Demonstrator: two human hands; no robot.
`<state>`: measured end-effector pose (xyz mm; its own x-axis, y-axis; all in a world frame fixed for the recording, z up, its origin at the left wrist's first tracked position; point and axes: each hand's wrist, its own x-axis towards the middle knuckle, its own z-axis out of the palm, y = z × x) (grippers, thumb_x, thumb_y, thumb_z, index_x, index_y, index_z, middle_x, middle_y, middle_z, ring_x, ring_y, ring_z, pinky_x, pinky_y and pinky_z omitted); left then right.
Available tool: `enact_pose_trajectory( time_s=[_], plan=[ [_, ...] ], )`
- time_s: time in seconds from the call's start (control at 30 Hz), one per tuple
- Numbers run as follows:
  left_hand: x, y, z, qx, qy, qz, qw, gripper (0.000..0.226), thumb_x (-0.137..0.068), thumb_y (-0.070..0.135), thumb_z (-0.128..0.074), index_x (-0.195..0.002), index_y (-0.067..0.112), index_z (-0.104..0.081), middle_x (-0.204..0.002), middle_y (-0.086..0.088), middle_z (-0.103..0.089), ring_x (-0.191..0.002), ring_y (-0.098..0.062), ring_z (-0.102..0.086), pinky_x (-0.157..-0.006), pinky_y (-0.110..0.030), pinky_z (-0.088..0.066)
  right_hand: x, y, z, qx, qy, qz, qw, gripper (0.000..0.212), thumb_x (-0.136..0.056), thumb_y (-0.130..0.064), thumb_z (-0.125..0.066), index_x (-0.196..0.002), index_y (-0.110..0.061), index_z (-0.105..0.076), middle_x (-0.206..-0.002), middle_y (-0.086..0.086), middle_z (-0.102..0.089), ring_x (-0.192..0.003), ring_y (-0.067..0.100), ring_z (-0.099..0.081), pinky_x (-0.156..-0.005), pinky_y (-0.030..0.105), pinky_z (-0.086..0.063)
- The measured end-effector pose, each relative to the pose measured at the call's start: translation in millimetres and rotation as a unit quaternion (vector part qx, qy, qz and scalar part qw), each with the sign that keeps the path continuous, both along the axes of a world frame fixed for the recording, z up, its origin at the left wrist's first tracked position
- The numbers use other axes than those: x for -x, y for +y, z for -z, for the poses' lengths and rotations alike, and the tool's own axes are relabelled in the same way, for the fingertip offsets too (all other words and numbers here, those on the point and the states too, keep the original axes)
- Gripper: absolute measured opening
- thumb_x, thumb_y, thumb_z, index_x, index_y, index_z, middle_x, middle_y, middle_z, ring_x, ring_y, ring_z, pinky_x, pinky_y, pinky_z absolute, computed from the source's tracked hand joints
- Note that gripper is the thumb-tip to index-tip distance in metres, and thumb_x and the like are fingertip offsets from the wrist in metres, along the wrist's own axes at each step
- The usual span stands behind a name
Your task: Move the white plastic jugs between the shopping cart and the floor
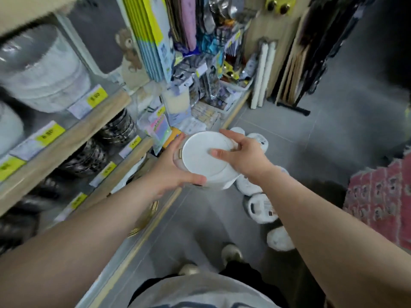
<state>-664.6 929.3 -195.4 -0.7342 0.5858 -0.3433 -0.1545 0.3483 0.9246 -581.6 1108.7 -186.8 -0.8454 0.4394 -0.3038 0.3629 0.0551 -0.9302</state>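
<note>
I hold one white plastic jug in the air between both hands, its round flat end facing me. My left hand grips its left side, thumb curled under the near edge. My right hand clasps its right side, thumb lying on the flat face. Several more white jugs lie in a row on the grey floor below and to the right of the held one. No shopping cart is in sight.
Wooden shelves with bowls, price tags and packaged goods run along the left. White rolls and boards lean at the back. A pink patterned stack sits at the right. My shoes stand on the aisle floor.
</note>
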Motion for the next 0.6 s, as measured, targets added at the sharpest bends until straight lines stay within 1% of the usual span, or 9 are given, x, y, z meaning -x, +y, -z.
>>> enact_pose_trajectory(
  time_s=[0.07, 0.13, 0.17, 0.23, 0.3, 0.37, 0.43, 0.5, 0.6],
  plan=[
    [1, -8, -4, -0.004, 0.022, -0.060, 0.998, 0.120, -0.054, -0.001, -0.090, -0.150, 0.032, -0.025, -0.140, 0.015, -0.036, -0.121, -0.011, -0.045, -0.060, -0.016, -0.054, 21, 0, -4, -0.005, 0.014, -0.050, 0.999, 0.061, -0.070, -0.028, -0.086, -0.126, -0.029, -0.061, -0.118, -0.007, -0.063, -0.110, 0.013, -0.060, -0.098, 0.033, -0.050],
    [-3, -20, -10, -0.004, 0.039, -0.120, 0.992, 0.126, -0.048, 0.007, -0.094, -0.151, 0.030, -0.024, -0.143, 0.015, -0.037, -0.126, -0.009, -0.042, -0.064, -0.005, -0.047, 42, -4, -10, -0.005, 0.022, -0.117, 0.993, 0.061, -0.070, -0.028, -0.086, -0.126, -0.030, -0.061, -0.120, -0.004, -0.063, -0.110, 0.015, -0.061, -0.096, 0.033, -0.051],
    [-7, -27, -13, -0.005, 0.039, -0.150, 0.988, 0.132, -0.041, 0.015, -0.097, -0.150, 0.033, -0.025, -0.144, 0.015, -0.038, -0.128, -0.010, -0.042, -0.072, -0.008, -0.049, 51, -8, -13, -0.007, 0.024, -0.153, 0.988, 0.062, -0.071, -0.028, -0.085, -0.128, -0.029, -0.060, -0.121, -0.005, -0.062, -0.110, 0.015, -0.061, -0.095, 0.032, -0.051],
    [-22, -44, -20, -0.001, 0.024, -0.215, 0.976, 0.138, -0.027, 0.030, -0.095, -0.147, 0.042, -0.028, -0.141, 0.014, -0.042, -0.125, -0.017, -0.048, -0.086, -0.030, -0.055, 65, -23, -20, -0.013, 0.027, -0.221, 0.975, 0.060, -0.072, -0.028, -0.084, -0.128, -0.031, -0.060, -0.116, -0.009, -0.062, -0.103, 0.011, -0.061, -0.091, 0.027, -0.050],
    [-41, -65, -26, 0.006, 0.017, -0.286, 0.958, 0.136, -0.023, 0.034, -0.092, -0.143, 0.048, -0.030, -0.136, 0.012, -0.045, -0.119, -0.021, -0.053, -0.088, -0.044, -0.055, 74, -44, -26, -0.031, 0.031, -0.286, 0.957, 0.058, -0.073, -0.031, -0.084, -0.126, -0.035, -0.061, -0.114, -0.010, -0.063, -0.099, 0.010, -0.061, -0.091, 0.027, -0.049],
    [-63, -87, -30, -0.002, 0.020, -0.345, 0.938, 0.128, -0.025, 0.030, -0.092, -0.138, 0.050, -0.035, -0.132, 0.010, -0.049, -0.115, -0.020, -0.056, -0.088, -0.046, -0.055, 78, -71, -31, -0.043, 0.043, -0.351, 0.935, 0.057, -0.075, -0.027, -0.082, -0.128, -0.033, -0.060, -0.120, -0.006, -0.062, -0.102, 0.012, -0.060, -0.090, 0.024, -0.050],
    [-89, -110, -33, -0.021, 0.022, -0.402, 0.915, 0.110, -0.038, 0.014, -0.095, -0.126, 0.053, -0.041, -0.121, 0.012, -0.054, -0.105, -0.016, -0.059, -0.072, -0.039, -0.060, 75, -104, -36, -0.046, 0.063, -0.413, 0.907, 0.056, -0.076, -0.024, -0.081, -0.128, -0.030, -0.061, -0.124, -0.006, -0.060, -0.105, 0.011, -0.058, -0.082, 0.012, -0.050],
    [-119, -137, -36, -0.040, 0.010, -0.449, 0.893, 0.105, -0.051, 0.003, -0.092, -0.130, 0.048, -0.039, -0.116, 0.011, -0.055, -0.096, -0.013, -0.060, -0.055, -0.025, -0.055, 68, -142, -36, -0.049, 0.082, -0.470, 0.878, 0.056, -0.075, -0.028, -0.082, -0.126, -0.032, -0.061, -0.129, -0.004, -0.059, -0.113, 0.013, -0.057, -0.091, 0.020, -0.051],
    [-172, -185, -40, -0.046, 0.005, -0.518, 0.854, 0.110, -0.040, 0.021, -0.094, -0.129, 0.054, -0.039, -0.119, 0.007, -0.059, -0.091, -0.019, -0.065, -0.057, -0.030, -0.051, 46, -207, -39, -0.055, 0.089, -0.544, 0.832, 0.055, -0.074, -0.033, -0.082, -0.125, -0.037, -0.061, -0.132, -0.004, -0.058, -0.118, 0.015, -0.056, -0.096, 0.031, -0.049]
  ],
)
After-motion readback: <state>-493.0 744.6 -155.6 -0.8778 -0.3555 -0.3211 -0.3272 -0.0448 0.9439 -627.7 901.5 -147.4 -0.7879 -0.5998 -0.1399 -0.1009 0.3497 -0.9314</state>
